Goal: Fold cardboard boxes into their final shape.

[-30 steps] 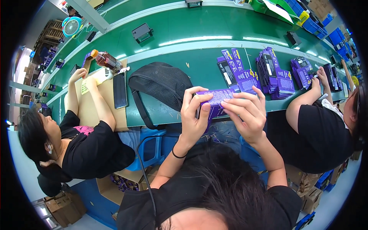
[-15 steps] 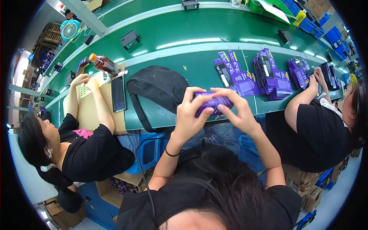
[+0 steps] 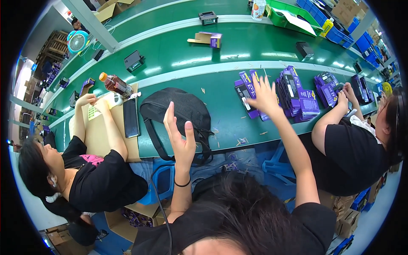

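My left hand (image 3: 180, 142) is raised in front of the black mesh backpack (image 3: 178, 108), fingers apart, holding nothing. Over a small pile of flat purple cartons (image 3: 246, 95), my right hand (image 3: 267, 100) reaches out with spread fingers; whether it touches them I cannot tell. A taller stack of folded purple cartons (image 3: 299, 95) is just to its right. On the far green belt lies a purple box (image 3: 215, 41) with a brown flap sticking out to the left.
A co-worker at left has hands near a bottle (image 3: 114, 85) and a dark phone-like slab (image 3: 131, 114) on cardboard. Another at right handles purple cartons (image 3: 326, 89). Thin wooden bits (image 3: 242, 141) litter the table edge. A green tray (image 3: 293, 19) stands far right.
The purple box has left my hands, and one now lies on the far belt. My hands have parted: the right went to the carton pile, the left moved left and opened.
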`<act>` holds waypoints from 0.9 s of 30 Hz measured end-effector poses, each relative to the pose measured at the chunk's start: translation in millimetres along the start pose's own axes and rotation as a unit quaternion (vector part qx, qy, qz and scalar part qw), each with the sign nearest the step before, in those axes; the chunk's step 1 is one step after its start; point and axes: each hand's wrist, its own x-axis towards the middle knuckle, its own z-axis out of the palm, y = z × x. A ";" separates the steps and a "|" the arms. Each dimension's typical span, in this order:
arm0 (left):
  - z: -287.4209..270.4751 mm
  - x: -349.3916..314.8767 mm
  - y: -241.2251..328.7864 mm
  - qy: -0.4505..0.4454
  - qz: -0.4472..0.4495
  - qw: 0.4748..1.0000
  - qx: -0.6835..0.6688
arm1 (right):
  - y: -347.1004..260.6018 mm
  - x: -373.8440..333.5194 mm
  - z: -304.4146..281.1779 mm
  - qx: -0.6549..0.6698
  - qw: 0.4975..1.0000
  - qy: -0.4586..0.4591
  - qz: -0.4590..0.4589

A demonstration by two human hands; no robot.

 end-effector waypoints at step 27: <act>24.4 15.5 13.1 -0.464 -0.120 0.826 -0.298 | -13.2 -79.6 -164.9 0.403 0.847 0.164 -0.305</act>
